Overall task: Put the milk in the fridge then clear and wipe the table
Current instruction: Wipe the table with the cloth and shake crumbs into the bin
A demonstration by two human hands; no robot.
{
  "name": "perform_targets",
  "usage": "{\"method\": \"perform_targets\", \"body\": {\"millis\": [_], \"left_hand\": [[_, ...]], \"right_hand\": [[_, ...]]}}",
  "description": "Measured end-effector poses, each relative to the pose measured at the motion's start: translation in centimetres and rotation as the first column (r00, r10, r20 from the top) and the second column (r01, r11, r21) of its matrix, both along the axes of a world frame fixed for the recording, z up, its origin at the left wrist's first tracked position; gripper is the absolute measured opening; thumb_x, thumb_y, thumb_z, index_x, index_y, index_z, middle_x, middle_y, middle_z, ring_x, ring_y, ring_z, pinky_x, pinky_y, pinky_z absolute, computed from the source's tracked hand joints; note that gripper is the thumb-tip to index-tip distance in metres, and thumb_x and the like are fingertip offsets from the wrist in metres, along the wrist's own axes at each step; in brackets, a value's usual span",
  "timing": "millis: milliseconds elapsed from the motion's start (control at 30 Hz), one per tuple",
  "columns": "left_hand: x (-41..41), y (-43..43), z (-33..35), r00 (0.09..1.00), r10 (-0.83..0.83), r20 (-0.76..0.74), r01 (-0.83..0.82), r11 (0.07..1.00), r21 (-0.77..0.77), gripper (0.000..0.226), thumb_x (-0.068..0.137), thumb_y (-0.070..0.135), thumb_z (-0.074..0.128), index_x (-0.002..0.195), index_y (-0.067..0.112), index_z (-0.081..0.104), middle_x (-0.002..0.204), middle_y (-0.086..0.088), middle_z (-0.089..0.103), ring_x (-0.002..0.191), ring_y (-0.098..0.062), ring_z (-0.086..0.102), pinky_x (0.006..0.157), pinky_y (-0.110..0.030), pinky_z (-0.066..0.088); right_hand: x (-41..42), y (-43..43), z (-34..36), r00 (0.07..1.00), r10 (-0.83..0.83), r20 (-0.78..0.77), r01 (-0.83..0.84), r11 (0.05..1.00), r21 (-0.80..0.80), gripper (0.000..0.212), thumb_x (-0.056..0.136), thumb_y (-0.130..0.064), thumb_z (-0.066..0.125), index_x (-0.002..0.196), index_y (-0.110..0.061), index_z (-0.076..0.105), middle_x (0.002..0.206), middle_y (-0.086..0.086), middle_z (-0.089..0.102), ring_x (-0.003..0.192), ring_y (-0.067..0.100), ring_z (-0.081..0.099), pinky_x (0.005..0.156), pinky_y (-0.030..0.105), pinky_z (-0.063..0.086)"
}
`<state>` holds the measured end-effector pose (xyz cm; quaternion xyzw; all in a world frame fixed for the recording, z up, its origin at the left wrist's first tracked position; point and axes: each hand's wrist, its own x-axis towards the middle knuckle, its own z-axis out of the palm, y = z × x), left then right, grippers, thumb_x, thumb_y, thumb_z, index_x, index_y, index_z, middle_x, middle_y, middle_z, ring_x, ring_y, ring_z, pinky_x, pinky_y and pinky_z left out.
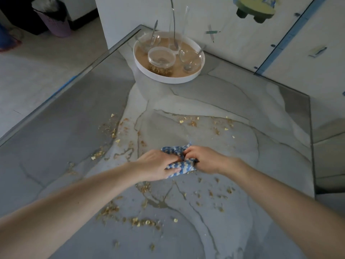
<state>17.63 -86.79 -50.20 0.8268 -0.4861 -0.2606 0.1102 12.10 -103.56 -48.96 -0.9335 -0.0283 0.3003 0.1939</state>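
Reaching forward with both bare forearms from the lower corners, meeting over the middle of the grey marbled surface [56,165]. Gripping a bunched blue-and-white cloth [172,150] with the left hand [155,165], back upward, fingers curled round the near edge. Pinching the same cloth with the right hand [203,159], fingers bent down into the folds, knuckles almost against the left hand. Holding the cloth low between the two hands; cannot tell whether pressed to the surface or just lifted off it. Covering most of the cloth with the hands, leaving only a strip beyond the fingers and a strip under the palms in sight. Burying the fingertips of both hands in the fabric. Surrounded by golden crumbs [141,222]: beyond the hands, out to the left, and nearer along both forearms. Well beyond the hands, at the far corner, a round white tray [164,79] with clear bowls [191,58], a lidded clear tub [161,57], spoons [154,28] and a tall glass [179,34], faint against the wall. Far off to the left of the left hand, on the floor, a purple bin [56,23]
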Motion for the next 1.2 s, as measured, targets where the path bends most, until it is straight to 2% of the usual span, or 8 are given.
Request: {"method": "perform_targets", "body": {"millis": [167, 267, 433, 533, 667, 933, 1033, 1200], "left_hand": [[-2.8, -1.4, 1.0, 0.995, -0.1, -0.019, 0.1, 0.995, 0.022, 0.035, 0.096, 0.04, 0.037, 0.123, 0.023, 0.051, 0.074, 0.005, 0.055, 0.067, -0.016, 0.051, 0.059, -0.027, 0.03], [-3.4, -2.3, 1.9, 0.975, -0.096, -0.199, 0.1, 0.995, 0.012, 0.032, 0.096, 0.038, 0.038, 0.117, 0.019, 0.053, 0.065, 0.014, 0.043, 0.056, -0.002, 0.042, 0.052, -0.021, 0.031], [-2.1, -2.4, 4.2, 0.915, 0.05, -0.399, -0.121, 0.98, -0.155, 0.015, 0.093, 0.033, 0.048, 0.087, 0.02, 0.052, 0.068, 0.009, 0.052, 0.059, -0.005, 0.048, 0.05, -0.008, 0.036], [-0.1, -2.4, 5.7, 0.806, 0.171, -0.567, -0.364, 0.898, -0.246, 0.015, 0.088, 0.026, 0.058, 0.086, 0.011, 0.06, 0.078, -0.004, 0.061, 0.07, -0.014, 0.056, 0.066, -0.022, 0.043], [2.7, -2.9, 7.2, 0.557, 0.162, -0.814, -0.616, 0.738, -0.275, 0.007, 0.087, 0.015, 0.059, 0.089, 0.018, 0.065, 0.089, -0.002, 0.069, 0.089, -0.019, 0.066, 0.086, -0.034, 0.052], [10.9, -2.4, 8.5, 0.713, 0.338, -0.614, -0.675, 0.568, -0.471, 0.003, 0.091, 0.026, 0.054, 0.09, 0.028, 0.056, 0.084, 0.009, 0.062, 0.081, -0.006, 0.059, 0.076, -0.02, 0.047], [13.8, -2.3, 7.3, 0.744, 0.449, -0.495, -0.666, 0.563, -0.49, 0.012, 0.094, 0.03, 0.047, 0.1, 0.02, 0.051, 0.082, 0.003, 0.058, 0.077, -0.013, 0.054, 0.069, -0.026, 0.042], [17.0, -2.1, 4.2, 0.747, 0.548, -0.375, -0.664, 0.595, -0.453, 0.02, 0.096, 0.029, 0.041, 0.11, 0.016, 0.045, 0.07, 0.004, 0.047, 0.06, -0.012, 0.044, 0.051, -0.027, 0.033]], "right_hand": [[-3.9, -0.8, 0.6, 0.996, -0.069, -0.057, 0.069, 0.998, 0.008, 0.04, 0.079, 0.005, 0.045, 0.114, -0.007, 0.061, 0.123, 0.009, 0.056, 0.113, 0.024, 0.051, 0.09, 0.027, 0.039], [-5.1, -1.5, 1.7, 0.979, -0.169, -0.109, 0.171, 0.985, 0.01, 0.029, 0.079, 0.003, 0.043, 0.1, -0.001, 0.062, 0.093, 0.015, 0.061, 0.082, 0.024, 0.056, 0.068, 0.029, 0.042], [-5.1, -2.6, 5.0, 0.937, -0.34, -0.085, 0.349, 0.923, 0.159, 0.018, 0.082, -0.003, 0.048, 0.066, -0.009, 0.048, 0.062, 0.003, 0.048, 0.062, 0.016, 0.046, 0.058, 0.027, 0.035], [-3.7, -3.0, 7.4, 0.896, -0.442, -0.041, 0.436, 0.86, 0.264, 0.009, 0.082, -0.002, 0.051, 0.084, 0.004, 0.057, 0.072, 0.008, 0.055, 0.069, 0.017, 0.053, 0.066, 0.028, 0.043], [-0.7, -3.5, 9.6, 0.807, -0.59, 0.024, 0.526, 0.736, 0.427, 0.007, 0.08, 0.0, 0.057, 0.083, -0.006, 0.06, 0.076, 0.005, 0.059, 0.07, 0.012, 0.056, 0.065, 0.015, 0.046], [9.5, -2.2, 10.4, 0.771, -0.592, 0.232, 0.459, 0.771, 0.441, 0.016, 0.082, -0.001, 0.053, 0.097, 0.0, 0.056, 0.085, 0.008, 0.053, 0.078, 0.015, 0.048, 0.071, 0.025, 0.039], [13.5, -1.4, 9.4, 0.762, -0.584, 0.281, 0.441, 0.785, 0.436, 0.009, 0.082, 0.002, 0.048, 0.088, -0.002, 0.052, 0.076, 0.006, 0.047, 0.07, 0.013, 0.042, 0.054, 0.013, 0.034], [18.5, -0.5, 5.4, 0.732, -0.578, 0.36, 0.429, 0.802, 0.416, 0.018, 0.081, 0.005, 0.045, 0.096, 0.009, 0.053, 0.086, 0.018, 0.053, 0.079, 0.028, 0.047, 0.068, 0.028, 0.032]]}}
